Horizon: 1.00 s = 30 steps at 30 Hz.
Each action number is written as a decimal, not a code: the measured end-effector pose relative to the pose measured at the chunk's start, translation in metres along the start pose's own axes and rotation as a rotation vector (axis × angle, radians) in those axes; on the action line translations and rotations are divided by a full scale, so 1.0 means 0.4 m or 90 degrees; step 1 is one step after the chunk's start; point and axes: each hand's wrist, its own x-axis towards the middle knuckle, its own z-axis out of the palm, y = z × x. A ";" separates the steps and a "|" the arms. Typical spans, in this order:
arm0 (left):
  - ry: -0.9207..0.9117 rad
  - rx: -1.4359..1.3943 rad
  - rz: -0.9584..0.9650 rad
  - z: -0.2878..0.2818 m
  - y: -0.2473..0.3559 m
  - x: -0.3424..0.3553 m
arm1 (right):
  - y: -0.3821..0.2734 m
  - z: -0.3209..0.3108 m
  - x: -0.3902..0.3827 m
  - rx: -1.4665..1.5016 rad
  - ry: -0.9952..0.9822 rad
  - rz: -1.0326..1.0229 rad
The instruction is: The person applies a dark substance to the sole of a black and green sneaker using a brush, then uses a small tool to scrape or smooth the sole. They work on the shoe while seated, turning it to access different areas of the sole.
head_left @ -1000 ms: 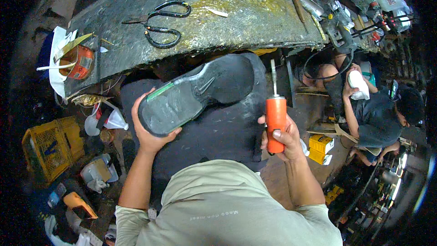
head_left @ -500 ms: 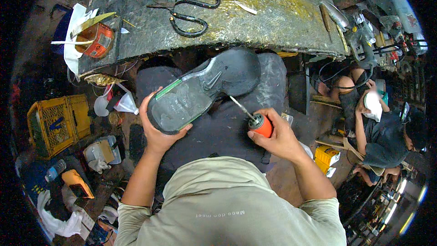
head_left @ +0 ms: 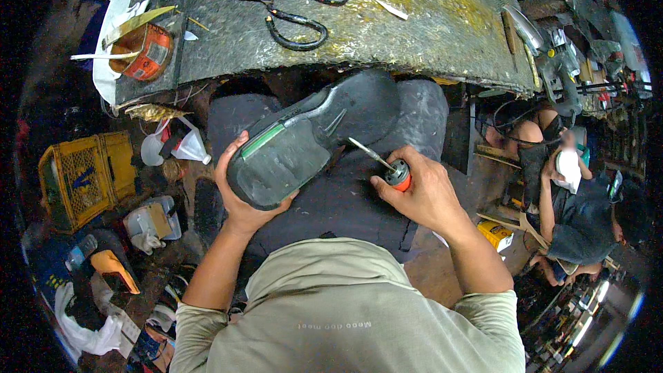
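Observation:
A black shoe (head_left: 314,137) lies sole-up across my lap, its grey sole with a green strip facing me. My left hand (head_left: 238,197) grips its front end from below. My right hand (head_left: 418,190) holds an orange-handled awl (head_left: 395,173), whose thin metal shaft points up-left and touches the edge of the sole near the heel. My knees in dark trousers sit under the shoe.
A worn metal-topped bench (head_left: 387,27) runs ahead, with black scissors (head_left: 298,7) and an orange glue tin (head_left: 141,48) with a brush on it. A yellow crate (head_left: 83,176) and bottles sit left. Another person (head_left: 577,214) sits at right among tools.
The orange awl was upright beside the shoe; my right hand has tipped it over and brought its point to the sole's edge. My left hand keeps holding the shoe.

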 end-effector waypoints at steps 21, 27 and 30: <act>0.010 0.029 0.063 0.011 -0.016 -0.006 | -0.008 0.037 0.028 -0.080 0.011 -0.033; 0.015 0.011 0.069 0.012 -0.020 -0.011 | -0.013 0.040 0.028 -0.093 0.013 -0.031; 0.009 0.017 0.074 0.012 -0.029 -0.013 | -0.020 0.041 0.029 -0.085 0.009 -0.017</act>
